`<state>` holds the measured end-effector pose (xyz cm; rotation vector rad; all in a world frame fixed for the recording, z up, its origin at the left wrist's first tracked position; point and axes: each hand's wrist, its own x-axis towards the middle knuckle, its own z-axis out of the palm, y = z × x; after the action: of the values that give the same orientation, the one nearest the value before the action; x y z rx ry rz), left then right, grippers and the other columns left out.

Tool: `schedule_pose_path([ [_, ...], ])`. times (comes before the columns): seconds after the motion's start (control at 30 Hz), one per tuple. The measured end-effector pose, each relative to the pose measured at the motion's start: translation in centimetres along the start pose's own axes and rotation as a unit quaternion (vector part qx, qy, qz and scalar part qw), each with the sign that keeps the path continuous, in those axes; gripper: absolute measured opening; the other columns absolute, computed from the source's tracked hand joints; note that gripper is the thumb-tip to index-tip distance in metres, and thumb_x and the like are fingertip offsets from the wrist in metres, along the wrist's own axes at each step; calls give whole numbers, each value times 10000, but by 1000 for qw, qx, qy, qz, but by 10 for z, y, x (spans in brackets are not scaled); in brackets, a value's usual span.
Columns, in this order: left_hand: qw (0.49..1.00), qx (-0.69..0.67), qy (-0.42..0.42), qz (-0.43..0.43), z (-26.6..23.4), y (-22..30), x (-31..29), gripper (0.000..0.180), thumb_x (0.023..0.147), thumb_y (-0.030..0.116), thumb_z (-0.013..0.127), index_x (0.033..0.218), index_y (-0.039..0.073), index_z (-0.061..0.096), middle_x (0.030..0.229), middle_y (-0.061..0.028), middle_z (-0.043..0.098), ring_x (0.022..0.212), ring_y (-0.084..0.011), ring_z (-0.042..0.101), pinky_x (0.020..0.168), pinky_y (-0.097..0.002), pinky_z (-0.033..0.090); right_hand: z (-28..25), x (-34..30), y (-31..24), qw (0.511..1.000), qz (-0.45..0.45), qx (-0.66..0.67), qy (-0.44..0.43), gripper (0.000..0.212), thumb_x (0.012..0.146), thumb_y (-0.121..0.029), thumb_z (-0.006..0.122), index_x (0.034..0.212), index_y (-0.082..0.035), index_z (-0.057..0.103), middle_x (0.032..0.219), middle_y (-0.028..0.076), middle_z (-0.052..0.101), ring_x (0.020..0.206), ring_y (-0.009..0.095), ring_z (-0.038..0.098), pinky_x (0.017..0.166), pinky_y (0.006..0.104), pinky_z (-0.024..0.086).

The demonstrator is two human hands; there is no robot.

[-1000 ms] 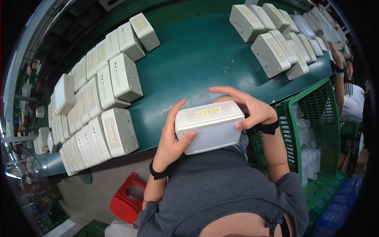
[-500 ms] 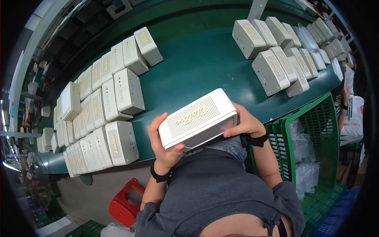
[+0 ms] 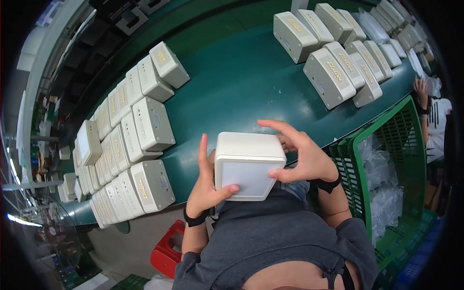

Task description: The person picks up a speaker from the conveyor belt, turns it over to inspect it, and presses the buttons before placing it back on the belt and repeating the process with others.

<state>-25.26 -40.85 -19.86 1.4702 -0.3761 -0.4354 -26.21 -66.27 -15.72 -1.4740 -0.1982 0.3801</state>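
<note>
A white box-shaped speaker [image 3: 247, 150] is between my hands, in front of my waist at the near edge of the green table. A plain white side and a pale flat panel face me. My left hand [image 3: 207, 186] holds the left side, thumb on the panel and index finger stretched up. From the right, my right hand [image 3: 307, 157] grips it with the thumb at the panel's edge, its index finger raised off the casing. The other fingers are partly hidden behind the speaker.
Rows of similar speakers [image 3: 152, 123] stand on the left of the table [image 3: 227, 92], with another group [image 3: 330, 77] at the far right. A green crate [image 3: 362, 203] holding clear plastic bags [image 3: 386, 208] is at my right. A red stool [image 3: 168, 251] is below left. Another person's hand [image 3: 421, 92] shows far right.
The speaker has been turned: its perforated face with gold lettering no longer shows, and the pale panel does. My fingers have shifted round it. The view has moved slightly.
</note>
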Motion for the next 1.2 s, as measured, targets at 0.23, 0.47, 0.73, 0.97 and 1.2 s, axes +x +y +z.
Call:
schedule_pose_path([
  [0.23,995,-65,53,-45,-9,-31,8,917,897,615,468,1494,28,95,1370,-168,435,1279,-257,412,1054,-357,327,9,18,17,999,17,31,23,829,757,-162,773,1432,-37,308,1206,174,582,1106,204,579,963,326,440],
  [0.47,943,-275,46,-183,-24,-45,7,663,998,496,308,1417,-18,306,1354,-157,475,1226,-223,493,1011,-342,407,14,32,27,993,15,105,50,893,794,-95,737,1490,-54,179,1262,191,547,1133,213,565,982,336,434],
  [0.73,875,-428,79,-211,-31,-31,37,592,1012,441,306,1357,-30,403,1253,-183,570,1094,-257,609,931,-356,495,12,43,35,969,14,244,29,893,829,1,663,1507,-56,85,1289,211,518,1113,227,569,975,341,438],
  [0.97,862,-472,72,-168,-34,-24,56,559,1009,416,332,1339,-23,431,1218,-177,595,1049,-260,633,896,-360,520,19,50,45,962,22,272,24,862,856,-78,668,1505,-52,102,1368,228,435,1206,255,504,977,360,431],
  [1.2,857,-478,104,-164,-31,-26,58,540,1006,406,342,1323,-16,455,1209,-175,599,1033,-253,636,878,-364,523,15,57,38,989,-114,-53,72,834,785,-284,755,1449,-45,312,1461,208,311,1337,329,350,1038,429,368],
])
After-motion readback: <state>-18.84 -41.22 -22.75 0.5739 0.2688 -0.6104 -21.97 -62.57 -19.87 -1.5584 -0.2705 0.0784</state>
